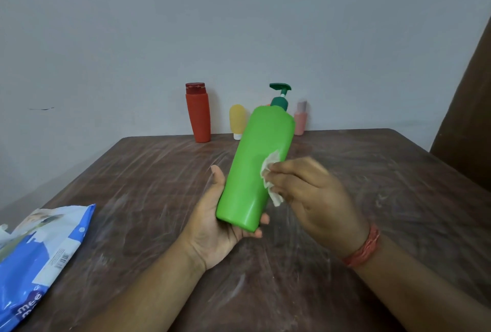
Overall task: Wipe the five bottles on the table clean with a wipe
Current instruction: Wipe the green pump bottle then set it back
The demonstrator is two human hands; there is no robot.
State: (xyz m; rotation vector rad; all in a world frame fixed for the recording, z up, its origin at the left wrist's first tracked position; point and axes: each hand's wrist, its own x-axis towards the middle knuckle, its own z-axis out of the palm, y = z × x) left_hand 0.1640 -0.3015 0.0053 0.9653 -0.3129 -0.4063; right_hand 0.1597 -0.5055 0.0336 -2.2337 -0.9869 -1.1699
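I cradle the green bottle [253,169] tilted in my left hand [212,222], fingers curled under its base, so my right hand [313,193], fingers pinching the wipe [269,180], can rub its side.

A brown counter [372,198] fills the lower half of the room in front of me, its top wrapped in a clear, wrinkled plastic film that catches the light in pale streaks. At its near left corner lies a blue-and-white packet [42,260], crumpled, partly off the left edge of view, with a barcode label and some white lettering on its face. Behind the counter rises a plain pale grey wall [186,25], bare but for a short dark mark [41,108] low on the left. At the far right stands something tall and dark brown [470,119], leaning inward; I cannot tell what it is.
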